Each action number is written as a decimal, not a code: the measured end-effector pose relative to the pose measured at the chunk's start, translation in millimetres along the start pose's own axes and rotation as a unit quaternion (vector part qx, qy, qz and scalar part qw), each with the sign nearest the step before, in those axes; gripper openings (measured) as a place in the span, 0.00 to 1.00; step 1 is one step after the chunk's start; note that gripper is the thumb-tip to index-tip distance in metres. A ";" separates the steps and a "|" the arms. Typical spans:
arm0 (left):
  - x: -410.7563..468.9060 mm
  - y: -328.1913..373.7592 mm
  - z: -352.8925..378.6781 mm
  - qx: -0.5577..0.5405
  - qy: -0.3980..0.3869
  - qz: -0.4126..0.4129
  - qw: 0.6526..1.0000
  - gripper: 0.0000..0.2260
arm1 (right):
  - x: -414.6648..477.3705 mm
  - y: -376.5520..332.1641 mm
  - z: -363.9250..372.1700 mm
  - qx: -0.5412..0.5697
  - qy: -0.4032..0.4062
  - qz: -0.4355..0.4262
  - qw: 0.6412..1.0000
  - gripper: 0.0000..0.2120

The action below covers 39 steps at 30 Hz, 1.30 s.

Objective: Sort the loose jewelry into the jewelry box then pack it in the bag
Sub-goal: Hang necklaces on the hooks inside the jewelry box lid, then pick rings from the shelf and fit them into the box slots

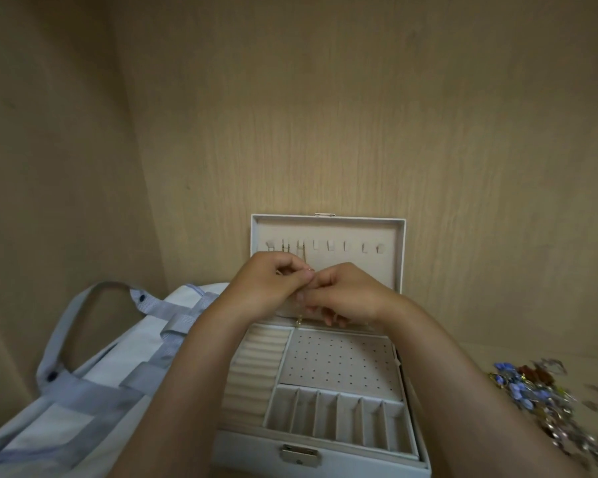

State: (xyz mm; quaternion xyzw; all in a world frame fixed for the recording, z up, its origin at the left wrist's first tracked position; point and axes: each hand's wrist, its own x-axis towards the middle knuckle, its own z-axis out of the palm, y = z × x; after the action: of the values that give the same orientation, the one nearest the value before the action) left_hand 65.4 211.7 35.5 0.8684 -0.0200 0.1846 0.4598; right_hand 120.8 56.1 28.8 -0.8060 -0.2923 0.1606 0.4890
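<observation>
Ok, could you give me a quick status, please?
Left hand, right hand pinching thin chain. Jewelry box open. Loose pile right, bag left. Nothing blocking.

back panel (359, 98): tan wood grain, upright | left side panel (49, 132): same wood, meets back panel at vertical corner | shelf floor (470, 355): same wood, visible toward right edge

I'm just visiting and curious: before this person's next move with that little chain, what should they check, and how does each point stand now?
1. Jewelry box lid open and upright: ok.
2. Gold chain held: ok, left hand and right hand both pinch it.
3. Free hooks in the lid: ok, several look bare.
4. Chain untangled: cannot tell, too thin to see.
5. Loose jewelry pile sorted: not ok, it lies right of the jewelry box.
6. Bag nearby: ok, left of the jewelry box.
</observation>
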 end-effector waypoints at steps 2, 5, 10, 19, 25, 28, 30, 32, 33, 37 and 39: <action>-0.2 -0.4 -2.3 0.003 -0.001 0.012 1.000 0.04 | 2.6 1.2 3.1 0.005 0.009 -0.004 1.000 0.06; 0.3 -1.9 -5.0 0.020 0.008 0.022 1.000 0.04 | 4.9 1.6 3.7 0.038 0.022 -0.011 0.999 0.08; 3.1 -10.0 -6.7 0.170 0.034 0.018 0.985 0.10 | 8.9 -3.2 -1.5 0.053 0.116 -0.073 0.989 0.08; 3.9 -20.4 6.1 0.371 -0.031 0.015 0.928 0.16 | 19.0 1.3 -4.8 -0.006 0.186 -0.125 0.974 0.05; 2.2 -17.0 1.1 0.362 -0.034 0.010 0.931 0.14 | 25.1 12.3 1.9 -0.157 0.152 -0.119 0.968 0.07; 0.5 -15.6 0.1 0.358 -0.030 0.007 0.933 0.13 | 23.1 10.0 1.0 -0.219 0.141 -0.108 0.959 0.07; 0.1 -14.8 0.6 0.363 -0.025 0.007 0.932 0.12 | 22.6 8.3 -0.3 -0.271 0.153 -0.106 0.945 0.08; 0.2 -14.3 1.6 0.367 -0.025 0.008 0.930 0.12 | 21.0 7.5 2.1 -0.321 0.144 -0.104 0.930 0.09; 0.3 -13.8 1.9 0.368 -0.025 0.010 0.929 0.12 | 19.6 7.2 4.4 -0.335 0.131 -0.101 0.928 0.09; 1.1 -12.8 2.1 0.364 -0.023 0.017 0.931 0.11 | 13.0 5.5 6.4 -0.339 0.111 -0.088 0.930 0.10; 1.4 -13.0 3.0 0.343 -0.016 0.025 0.939 0.10 | 6.8 4.4 0.3 -0.309 0.120 -0.092 0.939 0.11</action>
State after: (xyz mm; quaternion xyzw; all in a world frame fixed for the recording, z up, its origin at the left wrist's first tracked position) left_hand 70.3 216.9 24.1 0.9756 0.0154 0.1773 0.1289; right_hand 127.3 59.1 25.0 -0.9002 -0.3400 -0.0815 0.2595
